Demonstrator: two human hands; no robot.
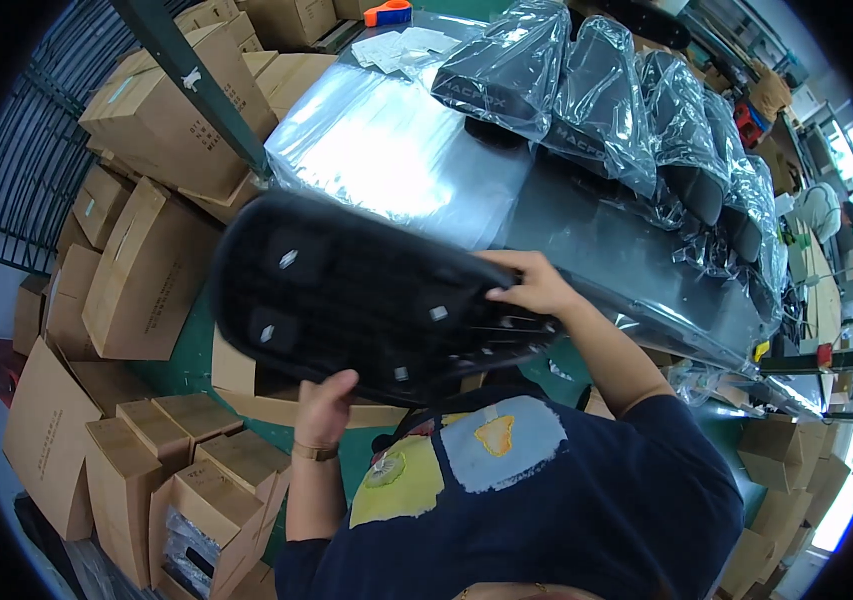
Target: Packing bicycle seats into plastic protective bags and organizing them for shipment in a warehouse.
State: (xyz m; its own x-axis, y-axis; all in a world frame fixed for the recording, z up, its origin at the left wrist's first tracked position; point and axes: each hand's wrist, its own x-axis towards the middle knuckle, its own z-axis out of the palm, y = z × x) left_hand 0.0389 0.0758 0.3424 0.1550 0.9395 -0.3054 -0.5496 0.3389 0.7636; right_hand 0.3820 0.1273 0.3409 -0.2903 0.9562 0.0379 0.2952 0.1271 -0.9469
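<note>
A long black piece shaped like a bike seat (347, 290) is held tilted in front of my body. Its broad end points left, and its hollow underside, dotted with small pale metal tabs, faces me. My left hand (327, 408) grips its near edge, thumb up and the other fingers hidden beneath. At the narrower right end my right hand (537, 285) is closed on the far edge, thumb on the underside. Motion blurs the piece slightly. On the table to the right, several similar black pieces in clear plastic bags (602, 100) stand in a row.
Clear plastic sheeting (387, 150) covers the table's left part, with white papers (402, 48) and an orange-and-blue tape dispenser (389, 13) at its far end. A green post (192, 85) rises at the table's corner. Cardboard boxes (152, 270) crowd the left; an open carton (237, 365) lies below the seat.
</note>
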